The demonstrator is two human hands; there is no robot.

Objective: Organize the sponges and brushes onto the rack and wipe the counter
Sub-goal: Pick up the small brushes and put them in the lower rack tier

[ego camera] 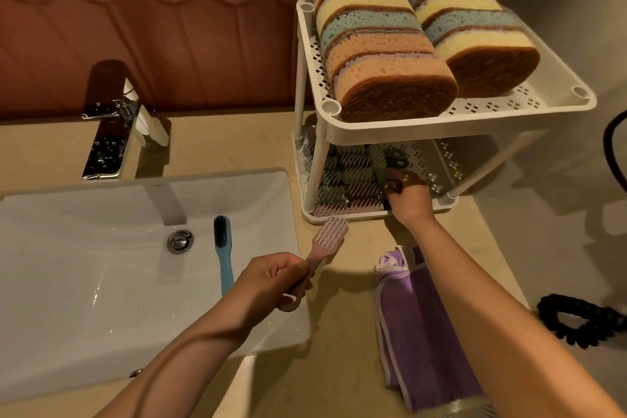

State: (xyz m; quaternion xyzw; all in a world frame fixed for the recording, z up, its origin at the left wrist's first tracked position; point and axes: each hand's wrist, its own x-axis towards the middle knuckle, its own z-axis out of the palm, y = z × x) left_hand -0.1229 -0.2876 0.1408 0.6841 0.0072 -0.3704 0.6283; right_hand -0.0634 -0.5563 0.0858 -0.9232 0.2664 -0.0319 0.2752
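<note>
Head view, one moment, step in hand: laying brushes on the rack's lower shelf.

- Rack (pixel 475 127): white, two shelves, stands on the counter (pixel 339 366) right of the sink (pixel 68 248).
- Sponges (pixel 383 54): two rows on edge, filling most of the top shelf. This part looks done.
- Shelved brushes (pixel 349 176): packed side by side on the left of the lower shelf, bristles up.
- Right hand (pixel 407 193): reached in under the top shelf, fingers curled round the handle of a grey brush (pixel 377 156) whose head points to the back. Shadow hides whether the brush already rests on the shelf.
- Left hand (pixel 271 282): closed round the handle of a pink brush (pixel 330 234), head up, just in front of the rack's lower rim.
- Blue brush (pixel 222 254): loose in the sink, near the drain.
- Cloth (pixel 417 316): purple, folded on the counter under the right forearm, unused.
- Hair tie (pixel 576 319): black, far right of the counter.

Handling notes, as judgement: slide the grey brush in parallel to its neighbours and tight against them, so room stays on the right for the pink and blue ones. Keep the wrist low, since the top shelf leaves little clearance. Let go only once the brush lies flat. Hold the pink brush clear of the rim until the right hand is out. Wiping comes last.
</note>
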